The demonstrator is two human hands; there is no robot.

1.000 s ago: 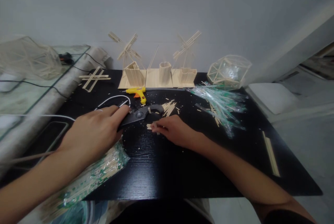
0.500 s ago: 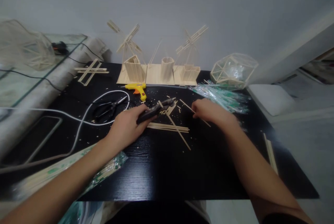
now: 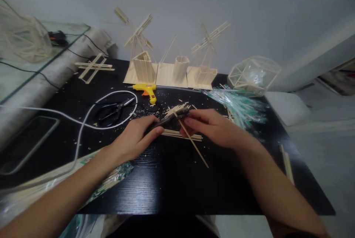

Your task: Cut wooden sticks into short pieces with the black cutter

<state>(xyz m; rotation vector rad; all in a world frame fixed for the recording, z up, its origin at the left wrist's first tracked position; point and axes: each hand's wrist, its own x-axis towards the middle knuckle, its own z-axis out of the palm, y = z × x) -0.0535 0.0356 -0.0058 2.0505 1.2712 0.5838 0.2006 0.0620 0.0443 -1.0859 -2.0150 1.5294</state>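
On the near side of the yellow glue gun point(image 3: 148, 92), the left hand point(image 3: 138, 134) is closed around the handles of dark hand shears point(image 3: 168, 119), whose head points away to the gun's right. One thin wooden stick point(image 3: 195, 149) meets the shears' head and slants toward the person, ever farther right of the gun. The right hand point(image 3: 215, 125), to the gun's right and nearer the person, is half curled with its fingertips at the head of the shears; whether it pinches this stick, or another partly hidden one, cannot be told. For a clean cut, the stick would probably do best set square and deep between the blades, its free end steadied, with the right fingertips well clear of the cutting edge and one firm squeeze from the left. A pile of short stick pieces point(image 3: 173, 108) lies near the gun, to its near right; a row of longer sticks point(image 3: 194, 137), a little farther from the gun on that side, should be out of the blades' way.
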